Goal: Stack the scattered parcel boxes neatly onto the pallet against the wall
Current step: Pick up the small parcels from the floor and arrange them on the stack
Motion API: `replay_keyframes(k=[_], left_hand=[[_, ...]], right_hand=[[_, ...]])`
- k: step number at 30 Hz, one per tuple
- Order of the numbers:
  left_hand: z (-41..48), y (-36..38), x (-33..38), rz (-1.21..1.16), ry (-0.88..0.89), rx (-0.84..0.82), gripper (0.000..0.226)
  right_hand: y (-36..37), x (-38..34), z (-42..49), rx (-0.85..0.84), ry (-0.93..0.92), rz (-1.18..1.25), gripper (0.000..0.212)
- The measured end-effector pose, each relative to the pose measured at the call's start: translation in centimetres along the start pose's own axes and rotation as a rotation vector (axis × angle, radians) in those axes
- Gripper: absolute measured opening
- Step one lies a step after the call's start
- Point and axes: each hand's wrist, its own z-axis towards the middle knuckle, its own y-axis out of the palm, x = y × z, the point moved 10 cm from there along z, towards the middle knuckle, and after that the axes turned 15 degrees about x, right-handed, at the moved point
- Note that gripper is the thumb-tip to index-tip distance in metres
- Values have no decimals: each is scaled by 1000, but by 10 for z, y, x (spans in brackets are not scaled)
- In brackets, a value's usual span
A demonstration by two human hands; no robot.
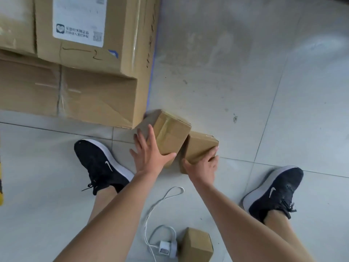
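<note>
Two small taped cardboard parcels sit side by side on the tiled floor in front of me. My left hand (149,154) holds the larger one (171,132), fingers spread along its left side and thumb hooked round its near corner. My right hand (203,167) grips the smaller parcel (201,146), thumb on its near left face and fingers curled over its right edge. A third small parcel (197,244) lies on the floor between my legs. Big stacked cartons (85,72) fill the upper left; a pallet under them does not show.
My two black shoes (100,163) stand either side of the parcels. A white cable with a plug adapter (166,246) lies by the near parcel. Grey tiled floor (264,82) stretches to the right. A yellow object (1,186) edges the left border.
</note>
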Motion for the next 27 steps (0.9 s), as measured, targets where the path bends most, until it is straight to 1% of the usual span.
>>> replay_keyframes(k=[3, 4, 7, 10, 14, 18, 21, 23, 27], left_hand=[[-5, 3, 23, 22, 177, 90, 137], [-7, 5, 27, 20, 194, 93, 137], [-8, 8, 28, 19, 88, 49, 142], [-8, -1, 32, 27, 40, 19, 139], [-35, -34, 23, -61, -72, -38, 137], [-87, -98, -18, -137, -174, -52, 139], [-109, -152, -58, -158, -289, -56, 141], [-114, -189, -85, -199, -366, -26, 140], [-97, -264, -141, -310, -496, 79, 137]], right_hand=[[5, -4, 5, 92, 8, 44, 137], [5, -4, 5, 109, 15, 57, 137], [-3, -9, 3, 125, -6, 61, 136], [-22, -14, -5, 121, -50, 45, 132], [-69, -27, -26, 136, -188, -34, 129], [-120, -54, -74, 86, -384, -146, 130], [-155, -85, -119, 45, -537, -303, 135], [-172, -111, -151, 41, -638, -387, 138], [-181, -183, -220, 55, -804, -443, 137]])
